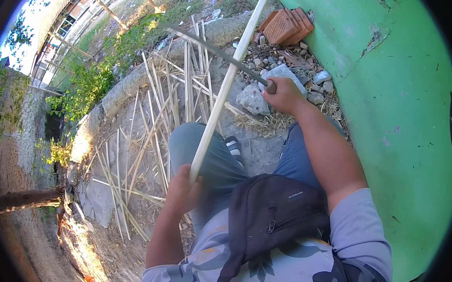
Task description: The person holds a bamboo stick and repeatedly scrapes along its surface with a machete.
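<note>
A long, pale split-bamboo strip slants up and away from my left hand, whose fingers are wrapped round its near end beside my left knee. My right hand grips the brown handle of a machete. Its long dark blade points to the far left and crosses the bamboo strip partway up. Whether the edge bites into the strip or only rests against it, I cannot tell.
Several thin bamboo strips lie scattered on the ground to the left and ahead. Rocks and stacked clay tiles sit by the green wall at right. A black bag rests on my lap. A low concrete edge runs beyond.
</note>
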